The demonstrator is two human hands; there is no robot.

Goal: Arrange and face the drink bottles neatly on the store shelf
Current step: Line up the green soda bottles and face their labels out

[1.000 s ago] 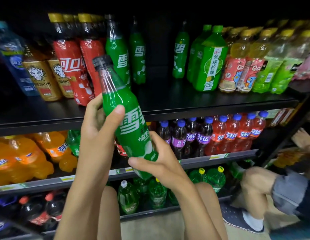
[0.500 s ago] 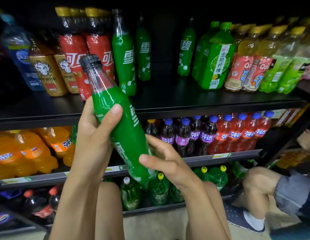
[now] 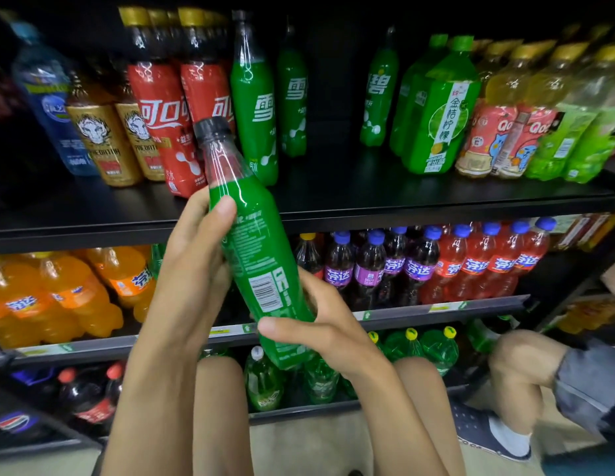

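A green soda bottle (image 3: pixel 256 242) with a black cap tilts top-left in front of the shelves, its barcode side facing me. My left hand (image 3: pixel 193 266) grips its upper body, thumb across the front. My right hand (image 3: pixel 320 321) grips its lower end from the right. Behind it on the top shelf (image 3: pixel 419 204) stand matching green soda bottles (image 3: pixel 254 108), with a wide dark gap to their right, then one more green bottle (image 3: pixel 378 91).
Red cola bottles (image 3: pixel 162 111), gold cans and a blue bottle fill the top shelf's left; green and yellow tea bottles (image 3: pixel 440 108) fill its right. Orange, purple and red soda bottles line the middle shelf (image 3: pixel 446 305). Another person's knee (image 3: pixel 519 365) is at right.
The held bottle has been turned about its long axis: the white logo has gone round out of sight and the barcode side now faces me. Both hands kept hold of it.
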